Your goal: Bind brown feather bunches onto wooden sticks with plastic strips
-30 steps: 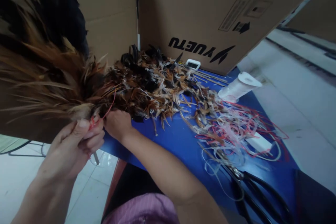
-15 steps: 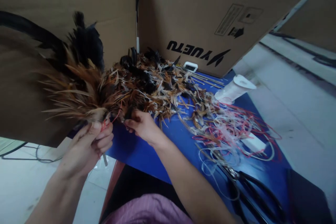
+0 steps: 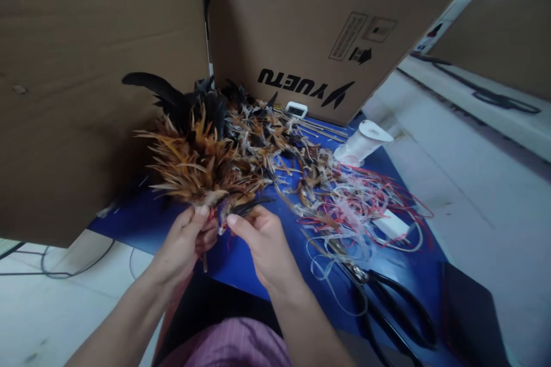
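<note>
My left hand (image 3: 189, 238) is closed round the base of a feather bundle (image 3: 189, 155), whose brown and black plumes fan out upward and away. A thin stick end pokes out below that fist, and red string shows at the fingers. Close beside it, my right hand (image 3: 262, 241) pinches a small dark feather tuft (image 3: 249, 205) against the bundle's base. Behind both hands lies a heap of loose brown, black and white feathers (image 3: 275, 137) on the blue table (image 3: 232, 261).
Right of the hands is a tangle of red and clear string (image 3: 357, 200) around a white block (image 3: 391, 225). Black-handled scissors (image 3: 379, 292), a white spool (image 3: 364, 140), a small display device (image 3: 296, 109) and a dark flat object (image 3: 471, 309) sit on the table. Cardboard walls (image 3: 301, 11) stand behind.
My right hand has come from the feather heap to the bundle with a tuft in its fingers. The bundle has turned and moved right as the view shifted.
</note>
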`<state>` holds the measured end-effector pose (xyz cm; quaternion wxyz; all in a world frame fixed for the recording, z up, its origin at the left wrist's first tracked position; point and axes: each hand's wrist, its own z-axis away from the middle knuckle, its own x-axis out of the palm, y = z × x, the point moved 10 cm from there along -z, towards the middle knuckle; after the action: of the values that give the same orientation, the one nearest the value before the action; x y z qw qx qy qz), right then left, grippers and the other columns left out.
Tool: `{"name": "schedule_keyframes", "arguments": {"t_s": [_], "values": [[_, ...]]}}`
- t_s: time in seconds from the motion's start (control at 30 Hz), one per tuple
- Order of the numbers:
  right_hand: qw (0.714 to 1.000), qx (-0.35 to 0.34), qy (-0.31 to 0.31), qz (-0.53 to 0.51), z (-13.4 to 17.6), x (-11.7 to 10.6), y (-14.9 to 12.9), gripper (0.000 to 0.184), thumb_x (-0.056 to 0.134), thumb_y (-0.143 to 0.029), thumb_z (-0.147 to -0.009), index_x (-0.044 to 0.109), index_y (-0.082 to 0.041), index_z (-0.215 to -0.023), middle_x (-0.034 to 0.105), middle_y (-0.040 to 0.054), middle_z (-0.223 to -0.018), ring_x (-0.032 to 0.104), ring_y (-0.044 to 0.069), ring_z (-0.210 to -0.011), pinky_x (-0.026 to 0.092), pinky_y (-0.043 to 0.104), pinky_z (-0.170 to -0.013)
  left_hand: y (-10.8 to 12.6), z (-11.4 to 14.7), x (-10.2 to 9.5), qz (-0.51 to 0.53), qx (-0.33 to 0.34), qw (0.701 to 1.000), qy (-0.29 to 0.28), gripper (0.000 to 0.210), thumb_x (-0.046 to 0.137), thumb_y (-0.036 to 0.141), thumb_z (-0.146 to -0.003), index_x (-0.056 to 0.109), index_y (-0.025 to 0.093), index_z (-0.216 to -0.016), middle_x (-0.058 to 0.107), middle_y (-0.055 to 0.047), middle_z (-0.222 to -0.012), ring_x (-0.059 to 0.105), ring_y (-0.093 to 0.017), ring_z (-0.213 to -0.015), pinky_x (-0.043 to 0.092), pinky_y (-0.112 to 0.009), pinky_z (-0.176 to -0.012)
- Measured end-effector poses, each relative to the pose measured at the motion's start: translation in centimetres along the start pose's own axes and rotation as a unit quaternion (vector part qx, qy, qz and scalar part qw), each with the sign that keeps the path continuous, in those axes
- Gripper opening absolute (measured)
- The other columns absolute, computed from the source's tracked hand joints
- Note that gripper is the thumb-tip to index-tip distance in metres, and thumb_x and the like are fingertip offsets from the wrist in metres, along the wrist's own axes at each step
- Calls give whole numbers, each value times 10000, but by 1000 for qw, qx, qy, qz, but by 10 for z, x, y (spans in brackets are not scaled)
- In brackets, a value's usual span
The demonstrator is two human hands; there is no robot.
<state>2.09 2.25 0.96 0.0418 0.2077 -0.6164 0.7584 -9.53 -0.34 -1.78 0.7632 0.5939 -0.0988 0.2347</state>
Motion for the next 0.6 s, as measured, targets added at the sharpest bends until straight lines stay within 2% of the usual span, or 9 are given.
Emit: {"name": "schedule_keyframes", "arguments": {"t_s": [0.1, 0.2, 0.43, 0.6], "values": [[998, -40, -6, 48, 4, 1, -3, 139, 699, -243, -718, 669, -162, -826, 698, 47, -863, 631, 168, -817, 495, 321, -786, -8, 0, 6, -14, -5, 1000, -5, 458, 687, 517, -719, 399, 175, -618, 312, 85, -487, 228, -25, -400, 172, -148, -381], [992, -72, -12, 104, 5, 0, -5, 128, 681, -256, -738, 677, -151, -811, 694, 76, -909, 631, 192, -862, 493, 339, -809, -13, 0, 12, -21, 1, 1000, -18, 464, 686, 530, -713, 396, 179, -621, 284, 97, -472, 194, -24, -400, 175, -146, -382], [969, -96, 38, 224, 0, -15, -15, 116, 685, -258, -710, 648, -157, -667, 611, 22, -722, 566, 155, -721, 466, 291, -704, -21, 1, 24, -39, -19, 997, -69, 469, 660, 550, -729, 383, 185, -627, 241, 100, -485, 183, -29, -415, 165, -155, -389], [965, -115, 33, 234, 0, -19, -19, 139, 685, -238, -699, 595, -167, -620, 561, -12, -704, 537, 129, -703, 440, 257, -686, -26, 3, 28, -36, -51, 994, -93, 443, 679, 500, -734, 390, 178, -633, 262, 92, -500, 201, -32, -425, 142, -169, -396]]}}
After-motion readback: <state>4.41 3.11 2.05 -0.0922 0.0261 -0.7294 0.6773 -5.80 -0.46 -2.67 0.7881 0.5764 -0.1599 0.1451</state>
